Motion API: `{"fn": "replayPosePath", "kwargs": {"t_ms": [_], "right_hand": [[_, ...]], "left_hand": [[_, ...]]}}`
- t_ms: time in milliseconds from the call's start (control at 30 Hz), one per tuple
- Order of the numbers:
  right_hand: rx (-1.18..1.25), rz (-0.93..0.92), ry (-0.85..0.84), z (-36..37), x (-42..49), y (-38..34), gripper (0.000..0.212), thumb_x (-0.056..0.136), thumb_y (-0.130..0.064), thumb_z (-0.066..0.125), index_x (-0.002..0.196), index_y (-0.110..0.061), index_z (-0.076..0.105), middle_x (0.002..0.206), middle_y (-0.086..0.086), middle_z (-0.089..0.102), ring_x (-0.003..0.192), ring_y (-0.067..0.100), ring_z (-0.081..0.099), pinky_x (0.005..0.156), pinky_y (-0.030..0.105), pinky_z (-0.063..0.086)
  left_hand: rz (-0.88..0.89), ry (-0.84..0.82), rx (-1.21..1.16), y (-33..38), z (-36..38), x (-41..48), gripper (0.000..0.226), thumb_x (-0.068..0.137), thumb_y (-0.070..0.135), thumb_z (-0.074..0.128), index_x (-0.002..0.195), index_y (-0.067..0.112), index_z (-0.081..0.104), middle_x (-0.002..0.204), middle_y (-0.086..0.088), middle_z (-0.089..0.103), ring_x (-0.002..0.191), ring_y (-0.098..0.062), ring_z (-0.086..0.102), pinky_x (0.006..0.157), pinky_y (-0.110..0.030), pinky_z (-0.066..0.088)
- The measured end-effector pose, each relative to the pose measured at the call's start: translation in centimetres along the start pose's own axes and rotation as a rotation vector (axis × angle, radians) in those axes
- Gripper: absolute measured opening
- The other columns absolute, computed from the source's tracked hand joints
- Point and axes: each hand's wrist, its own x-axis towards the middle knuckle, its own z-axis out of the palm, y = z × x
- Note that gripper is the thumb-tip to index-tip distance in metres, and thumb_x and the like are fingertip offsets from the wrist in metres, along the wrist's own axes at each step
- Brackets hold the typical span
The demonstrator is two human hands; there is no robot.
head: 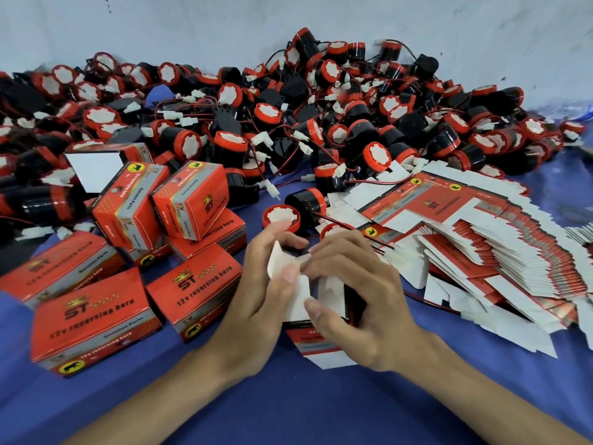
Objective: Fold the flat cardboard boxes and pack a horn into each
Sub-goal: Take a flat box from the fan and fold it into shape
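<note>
Both hands hold a half-folded cardboard box on the blue surface: the left hand curls its fingers round a white flap, and the right hand pinches the flap opposite. Finished red boxes lie left of this box, flat boxes fan out right of it, and the horn pile lies behind it

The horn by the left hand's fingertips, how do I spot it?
Find the big horn pile by the wall. At its near edge, just beyond the left hand, this horn lies on blue cloth, its whole red cap facing us.
</note>
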Motion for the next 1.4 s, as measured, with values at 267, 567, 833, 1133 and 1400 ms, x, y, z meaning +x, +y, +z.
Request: {"fn": "replayPosePath", "kwargs": {"t_ms": [267, 567, 833, 1133, 1400], "right_hand": [[0.144, -0.001, -0.054, -0.3, -0.2, 0.1, 0.034, 0.076, -0.018, 0.057, 0.108, -0.010, 0.049, 0.102, 0.007, 0.057, 0.100, 0.029, 0.054, 0.083, 0.043, 0.045], [0.065, -0.114, -0.078, -1.1, 0.0, 0.2, 0.046, 0.075, -0.022, 0.060, 0.117, -0.010, 0.046, 0.110, 0.011, 0.057, 0.106, 0.025, 0.054, 0.085, 0.045, 0.045], [0.003, -0.265, -0.001, -0.8, 0.5, -0.2, 0.050, 0.074, -0.023, 0.063, 0.118, -0.009, 0.043, 0.113, 0.010, 0.045, 0.105, 0.018, 0.048, 0.090, 0.030, 0.040], [-0.071, -0.352, 0.101, -0.3, 0.5, -0.7, 0.049, 0.073, -0.031, 0.068, 0.112, -0.013, 0.045, 0.113, 0.010, 0.043, 0.105, 0.017, 0.044, 0.086, 0.033, 0.045], [-0.095, -0.443, 0.147, 0.1, 0.3, -0.3, 0.058, 0.071, -0.029, 0.074, 0.116, -0.016, 0.041, 0.111, 0.011, 0.043, 0.107, 0.017, 0.045, 0.091, 0.035, 0.047]], "left_hand": [[-0.285, -0.254, -0.277, 0.5, 0.1, -0.5, 0.058, 0.090, 0.037, 0.046, 0.143, 0.042, 0.023, 0.133, 0.013, 0.054, 0.125, -0.001, 0.049, 0.101, -0.019, 0.042], [-0.248, -0.319, -0.470, 1.7, -1.6, -1.9, 0.040, 0.105, 0.009, 0.017, 0.145, 0.009, 0.021, 0.152, 0.004, 0.035, 0.134, -0.006, 0.040, 0.087, -0.015, 0.045], [-0.626, -0.431, -0.819, 1.2, -0.4, -0.1, 0.051, 0.081, 0.024, 0.067, 0.127, 0.016, 0.046, 0.097, 0.000, 0.069, 0.091, -0.014, 0.067, 0.073, -0.024, 0.054], [-0.400, -0.312, -0.745, 1.3, -0.5, 0.1, 0.033, 0.074, -0.002, 0.067, 0.096, 0.022, 0.069, 0.083, 0.000, 0.070, 0.081, -0.018, 0.069, 0.065, -0.025, 0.054], [-0.428, -0.211, -0.646, 1.3, -0.2, 0.1, 0.030, 0.077, 0.007, 0.062, 0.101, 0.023, 0.070, 0.094, -0.004, 0.072, 0.092, -0.022, 0.070, 0.069, -0.026, 0.055]]}}
